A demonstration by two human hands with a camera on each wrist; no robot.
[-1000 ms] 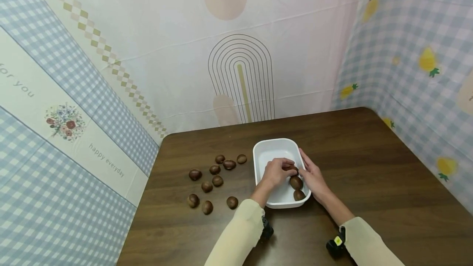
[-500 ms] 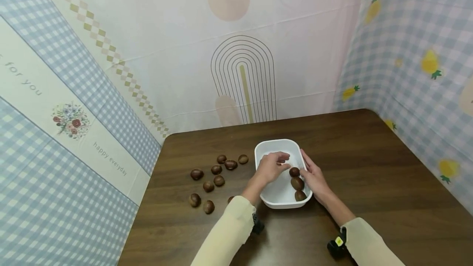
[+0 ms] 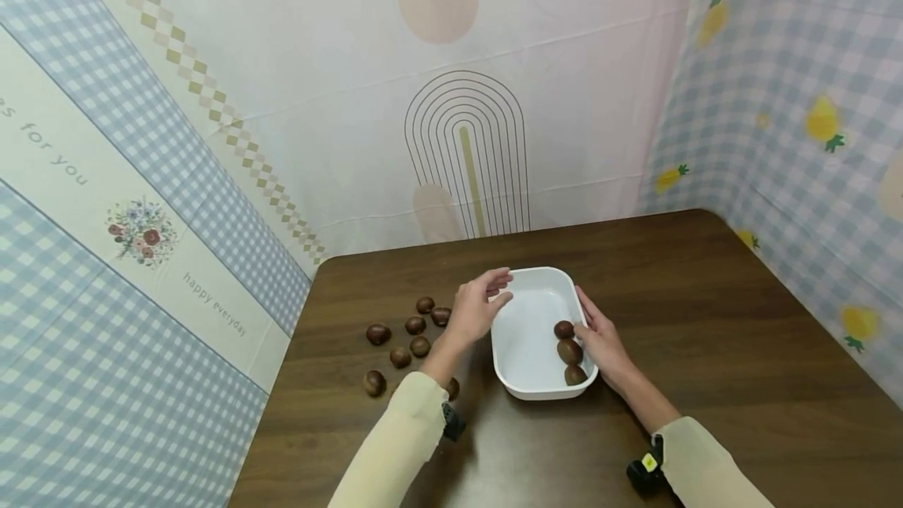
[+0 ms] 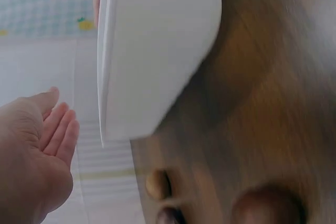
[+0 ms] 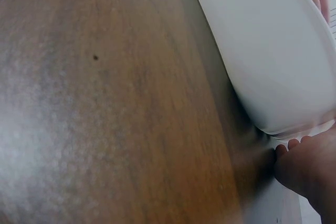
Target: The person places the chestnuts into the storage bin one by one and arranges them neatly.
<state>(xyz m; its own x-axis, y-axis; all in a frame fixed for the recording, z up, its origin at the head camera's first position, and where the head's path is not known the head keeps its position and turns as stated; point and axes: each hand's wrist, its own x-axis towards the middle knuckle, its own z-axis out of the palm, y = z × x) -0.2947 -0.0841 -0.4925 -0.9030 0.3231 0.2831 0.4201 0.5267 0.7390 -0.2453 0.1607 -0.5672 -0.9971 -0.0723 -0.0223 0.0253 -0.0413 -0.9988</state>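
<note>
A white rectangular plastic tub (image 3: pixel 525 343) holds three brown chestnuts (image 3: pixel 570 351) lined up along its right side. My right hand (image 3: pixel 605 342) grips the tub's right wall, thumb over the rim and fingers outside. In the right wrist view the tub's outer wall (image 5: pixel 273 45) looks tilted, with the hand (image 5: pixel 310 169) at its end. My left hand (image 3: pixel 474 310) is over the tub's left rim, fingers loosely bent and nothing between them. The left wrist view shows that hand (image 4: pixel 39 156) beside the tub (image 4: pixel 152 51).
Several loose chestnuts (image 3: pixel 378 334) lie on the dark wooden table (image 3: pixel 677 273) to the left, some partly hidden behind the left forearm. Patterned cloth (image 3: pixel 339 100) hangs behind the table and on both sides.
My left hand has let go of a chestnut at the top of the row and drawn back leftward out of the tub. The right hand keeps its hold on the tub.
</note>
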